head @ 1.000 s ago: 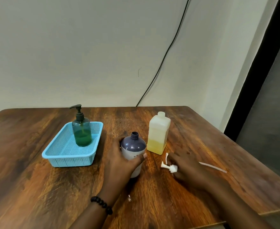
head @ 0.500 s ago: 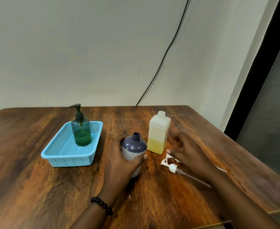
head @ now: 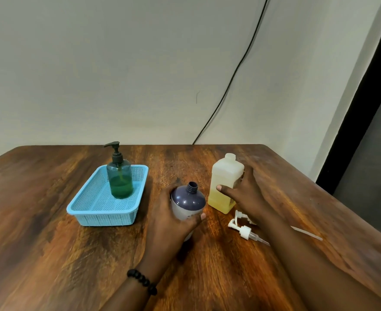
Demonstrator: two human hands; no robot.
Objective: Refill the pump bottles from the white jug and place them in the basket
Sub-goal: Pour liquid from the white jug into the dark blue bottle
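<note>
White jug [head: 226, 182]: upright on surface [head: 50, 254], right of centre, uncapped, about a third full of yellow liquid. Judged light, thin-walled, squeezable; best taken round flat mid-body. Right grip [head: 244, 194] wrapped there, thumb across front face. Purple bottle [head: 187, 204]: open-necked, just left of jug, clasped by left grip [head: 169, 223]. Judged light, tippable. Pump [head: 244, 230] lying near right.

One head-worn camera looks forward and down across the wooden table [head: 50, 254] toward the wall [head: 117, 75] (wide-angle, close above the forearms).
</note>
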